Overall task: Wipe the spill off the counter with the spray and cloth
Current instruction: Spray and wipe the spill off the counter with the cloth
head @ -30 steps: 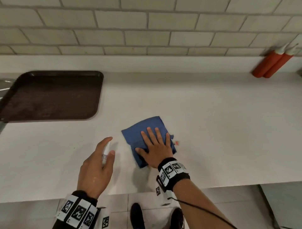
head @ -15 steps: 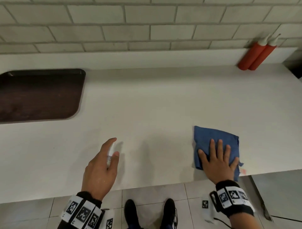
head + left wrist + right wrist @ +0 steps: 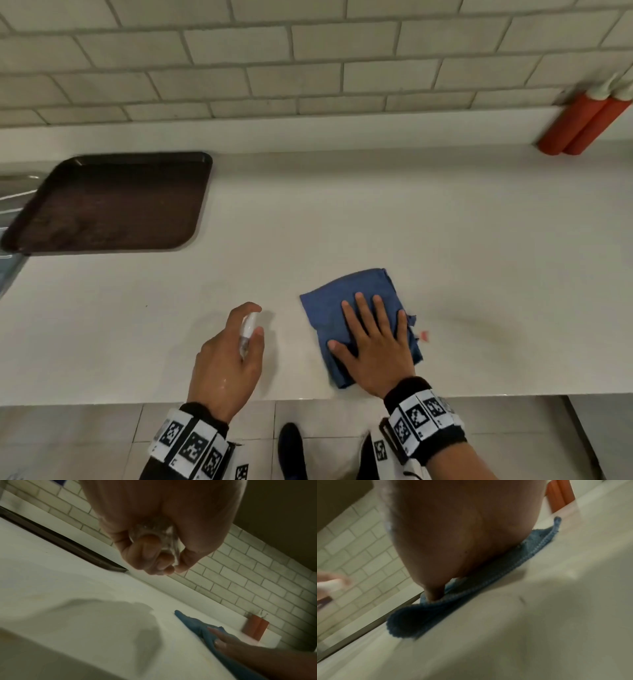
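A folded blue cloth (image 3: 342,294) lies on the white counter (image 3: 376,212) near its front edge. My right hand (image 3: 373,329) presses flat on it with fingers spread; in the right wrist view the palm covers the cloth (image 3: 471,595). Just right of the cloth is a small pink-red spot (image 3: 424,335), and beyond it a faint greyish smear (image 3: 479,325). My left hand (image 3: 253,320) hovers left of the cloth and grips a small clear spray bottle (image 3: 247,334), index finger over its top. The left wrist view shows fingers curled round the bottle (image 3: 154,538).
A dark brown tray (image 3: 113,202) sits at the back left of the counter, beside a metal sink edge (image 3: 13,192). Two red squeeze bottles (image 3: 582,126) stand against the tiled wall at the back right. The floor and my shoes show below the counter edge.
My right hand slid the cloth far to the right, then back left toward the spray hand. The left hand kept hold of the bottle and barely moved.
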Demonstrator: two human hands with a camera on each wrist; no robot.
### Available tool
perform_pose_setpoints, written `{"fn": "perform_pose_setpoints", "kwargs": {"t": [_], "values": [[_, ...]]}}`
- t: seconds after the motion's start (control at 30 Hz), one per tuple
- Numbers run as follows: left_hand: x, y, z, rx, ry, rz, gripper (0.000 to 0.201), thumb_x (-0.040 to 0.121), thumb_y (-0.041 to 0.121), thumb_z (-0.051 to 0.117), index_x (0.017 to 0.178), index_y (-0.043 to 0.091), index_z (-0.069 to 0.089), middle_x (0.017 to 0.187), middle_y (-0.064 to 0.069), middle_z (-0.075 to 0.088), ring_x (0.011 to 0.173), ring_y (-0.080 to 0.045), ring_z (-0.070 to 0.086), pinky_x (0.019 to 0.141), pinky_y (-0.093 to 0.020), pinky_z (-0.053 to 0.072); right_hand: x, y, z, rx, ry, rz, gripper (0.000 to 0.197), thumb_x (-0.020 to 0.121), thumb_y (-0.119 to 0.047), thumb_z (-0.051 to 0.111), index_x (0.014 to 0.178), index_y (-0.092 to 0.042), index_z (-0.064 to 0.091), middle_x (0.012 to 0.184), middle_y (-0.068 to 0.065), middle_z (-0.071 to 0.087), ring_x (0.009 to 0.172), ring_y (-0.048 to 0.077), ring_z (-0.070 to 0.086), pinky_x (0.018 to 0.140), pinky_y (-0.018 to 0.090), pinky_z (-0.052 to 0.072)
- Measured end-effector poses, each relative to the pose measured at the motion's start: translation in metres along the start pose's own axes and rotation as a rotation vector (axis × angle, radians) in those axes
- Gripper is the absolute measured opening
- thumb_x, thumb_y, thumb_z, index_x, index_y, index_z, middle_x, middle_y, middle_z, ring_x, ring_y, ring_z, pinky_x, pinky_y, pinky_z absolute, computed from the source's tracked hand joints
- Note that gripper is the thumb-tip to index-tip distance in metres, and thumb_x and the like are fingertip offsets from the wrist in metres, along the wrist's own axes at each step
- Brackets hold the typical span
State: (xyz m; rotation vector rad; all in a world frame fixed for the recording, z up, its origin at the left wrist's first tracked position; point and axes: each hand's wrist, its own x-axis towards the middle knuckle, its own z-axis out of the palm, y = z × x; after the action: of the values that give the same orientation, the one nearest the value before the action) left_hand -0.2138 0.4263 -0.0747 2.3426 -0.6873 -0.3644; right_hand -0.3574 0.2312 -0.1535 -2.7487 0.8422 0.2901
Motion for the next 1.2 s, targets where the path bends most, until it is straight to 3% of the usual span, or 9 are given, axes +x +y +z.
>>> {"fn": "perform_pose_setpoints", "kwargs": {"t": [0.1, 0.2, 0.3, 0.4, 0.6, 0.67, 0.83, 1.07, 1.2], "values": [[0.002, -0.011, -0.016, 0.024, 0.041, -0.020, 0.024, 0.098, 0.032, 0.050, 0.120, 0.039, 0.047, 0.059, 0.004, 0.059, 0.052, -0.010, 0.058, 0.052, -0.026, 0.041, 0.042, 0.002, -0.019, 0.022, -0.088, 0.073, 0.085, 0.083, -0.079, 0.001, 0.154, -0.033, -0.012, 0.161, -0.004, -0.021, 0.147, 0.026, -0.022, 0.114, 0.059, -0.014], [0.009, -0.022, -0.035, 0.031, 0.067, -0.034, 0.029, 0.098, 0.033, 0.050, 0.126, 0.041, 0.045, 0.066, 0.005, 0.062, 0.062, -0.008, 0.059, 0.058, -0.029, 0.044, 0.060, -0.020, -0.025, 0.009, -0.105, 0.103, 0.087, 0.082, -0.075, -0.004, 0.154, -0.026, -0.015, 0.161, 0.002, -0.024, 0.146, 0.032, -0.024, 0.112, 0.065, -0.014], [0.012, -0.031, -0.048, 0.031, 0.061, -0.035, 0.031, 0.099, 0.034, 0.050, 0.128, 0.043, 0.046, 0.068, 0.006, 0.063, 0.067, -0.007, 0.060, 0.063, -0.032, 0.047, 0.040, -0.050, -0.006, -0.019, -0.069, 0.005, 0.092, 0.083, -0.075, -0.007, 0.157, -0.021, 0.005, 0.164, 0.008, -0.002, 0.149, 0.036, -0.006, 0.111, 0.066, -0.007], [0.017, -0.039, -0.055, 0.022, 0.087, -0.029, 0.024, 0.098, 0.032, 0.050, 0.120, 0.041, 0.048, 0.065, 0.005, 0.062, 0.060, -0.010, 0.059, 0.061, -0.031, 0.048, 0.008, -0.085, 0.012, -0.030, -0.034, -0.122, 0.076, 0.092, -0.067, 0.028, 0.151, -0.018, 0.035, 0.158, 0.011, 0.028, 0.145, 0.038, 0.022, 0.108, 0.066, 0.010], [0.030, -0.057, -0.066, -0.064, 0.006, -0.010, 0.034, 0.097, 0.039, 0.050, 0.129, 0.049, 0.045, 0.072, 0.005, 0.065, 0.067, -0.011, 0.062, 0.067, -0.031, 0.051, 0.012, -0.105, 0.014, -0.014, -0.028, -0.139, 0.075, 0.092, -0.073, 0.024, 0.152, -0.029, 0.030, 0.160, -0.001, 0.026, 0.146, 0.028, 0.023, 0.110, 0.060, 0.012], [0.032, -0.057, -0.065, -0.068, -0.014, 0.005, 0.038, 0.097, 0.040, 0.051, 0.133, 0.049, 0.044, 0.073, 0.006, 0.065, 0.068, -0.011, 0.063, 0.067, -0.030, 0.049, 0.024, -0.096, 0.008, 0.025, -0.034, -0.071, 0.076, 0.091, -0.075, 0.020, 0.153, -0.031, 0.025, 0.161, -0.002, 0.021, 0.148, 0.026, 0.018, 0.111, 0.059, 0.006], [0.036, -0.033, -0.047, -0.077, -0.061, 0.103, 0.035, 0.097, 0.039, 0.052, 0.131, 0.048, 0.048, 0.058, 0.005, 0.057, 0.058, -0.008, 0.059, 0.058, -0.022, 0.042, 0.035, -0.030, -0.006, 0.043, 0.014, 0.157, 0.081, 0.085, -0.080, 0.010, 0.151, -0.041, -0.014, 0.160, -0.012, -0.022, 0.146, 0.018, -0.024, 0.114, 0.053, -0.019], [0.038, 0.004, -0.016, -0.046, -0.113, 0.161, 0.038, 0.098, 0.039, 0.050, 0.134, 0.049, 0.044, 0.073, 0.009, 0.064, 0.068, -0.008, 0.061, 0.068, -0.031, 0.049, -0.013, 0.096, -0.024, 0.084, 0.013, 0.552, 0.093, 0.073, -0.085, -0.010, 0.152, -0.037, -0.015, 0.162, -0.008, -0.018, 0.149, 0.022, -0.016, 0.117, 0.060, -0.005], [0.038, 0.013, -0.001, -0.034, -0.118, 0.158, 0.042, 0.098, 0.040, 0.048, 0.137, 0.050, 0.039, 0.074, 0.007, 0.063, 0.071, -0.010, 0.061, 0.072, -0.035, 0.051, -0.047, 0.096, -0.015, 0.118, 0.000, 0.610, 0.091, 0.075, -0.081, -0.014, 0.152, -0.032, -0.019, 0.161, -0.001, -0.022, 0.147, 0.025, -0.021, 0.115, 0.062, -0.008]]}}
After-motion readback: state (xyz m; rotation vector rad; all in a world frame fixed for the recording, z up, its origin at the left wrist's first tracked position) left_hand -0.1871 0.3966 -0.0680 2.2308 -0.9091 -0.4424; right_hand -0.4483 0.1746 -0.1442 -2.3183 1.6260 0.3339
